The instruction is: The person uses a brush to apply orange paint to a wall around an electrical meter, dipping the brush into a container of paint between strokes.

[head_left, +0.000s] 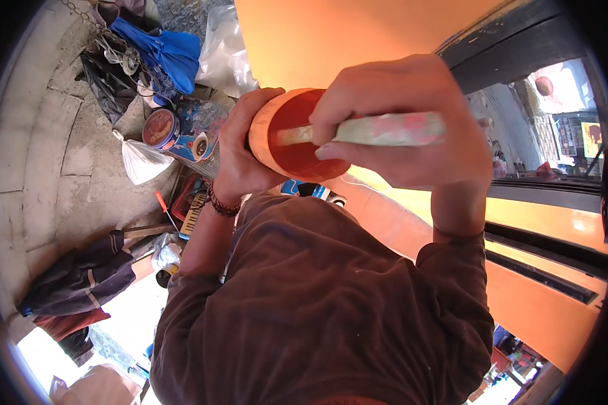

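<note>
Head view: both hands were at an orange container (261, 131), which stood out in front of the person's brown shirt (358, 290).
Left hand (240, 142): curled round the container's outer wall from its left side, holding it.
Right hand (405, 94): closed around a brush (393, 128), thumb and fingers pinching it right at the container's mouth.
Brush: its pale green handle, smeared with pink, pointed off to the container's right, while its narrow tan end reached inside.
Container's inside: red-orange; how full it was could not be told.
Bracelet (221, 202): dark and beaded, on the left wrist, near the container's lower left.
Orange panel (344, 34): beyond the container.
Clear plastic bag (226, 54): beyond the container and to its left, with a blue cloth (165, 54) farther left.
Round tub (160, 128): left of the container, a white bag (144, 163) just beside it.
Screwdriver (162, 202): red-handled, lower left of the container.
Dark jacket (74, 273): same direction, well apart from the container.
Glass pane (510, 115): right of the container, past the right hand.
</note>
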Tool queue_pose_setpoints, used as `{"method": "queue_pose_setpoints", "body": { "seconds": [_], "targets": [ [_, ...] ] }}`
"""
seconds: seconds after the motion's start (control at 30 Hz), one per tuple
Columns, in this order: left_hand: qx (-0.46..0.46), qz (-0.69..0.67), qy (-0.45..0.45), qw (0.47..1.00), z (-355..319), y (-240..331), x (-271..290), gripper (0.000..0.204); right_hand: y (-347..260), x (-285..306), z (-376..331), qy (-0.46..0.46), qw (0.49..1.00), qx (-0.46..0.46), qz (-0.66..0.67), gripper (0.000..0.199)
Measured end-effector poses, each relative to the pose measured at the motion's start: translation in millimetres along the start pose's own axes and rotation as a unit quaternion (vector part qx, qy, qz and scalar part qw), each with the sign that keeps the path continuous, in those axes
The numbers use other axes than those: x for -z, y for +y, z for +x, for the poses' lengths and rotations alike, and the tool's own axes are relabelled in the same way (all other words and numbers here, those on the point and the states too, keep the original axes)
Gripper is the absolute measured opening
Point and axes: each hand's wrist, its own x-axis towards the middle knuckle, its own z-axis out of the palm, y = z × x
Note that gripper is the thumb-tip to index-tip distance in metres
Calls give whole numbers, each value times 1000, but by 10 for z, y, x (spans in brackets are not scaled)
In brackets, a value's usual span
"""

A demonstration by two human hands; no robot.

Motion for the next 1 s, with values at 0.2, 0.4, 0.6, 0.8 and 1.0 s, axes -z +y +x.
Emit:
{"method": "queue_pose_setpoints", "body": {
  "seconds": [0.2,0.4,0.6,0.8,1.0],
  "targets": [
    [1,-25,-29,999,32,153,-32,94,-187,227,-36,29,998,22,-42,19],
    [103,-151,-81,980,106,185,-29,95,-96,181,-232,72,988,87,-108,12],
    [133,-192,-130,964,268,140,-30,97,-102,197,-309,93,972,111,-184,16],
    [135,-189,-170,958,505,29,-55,96,-111,213,-340,113,980,43,-161,14],
    [132,-208,-203,948,753,-14,27,103,30,235,-257,119,967,57,-216,15]
  ]
}}
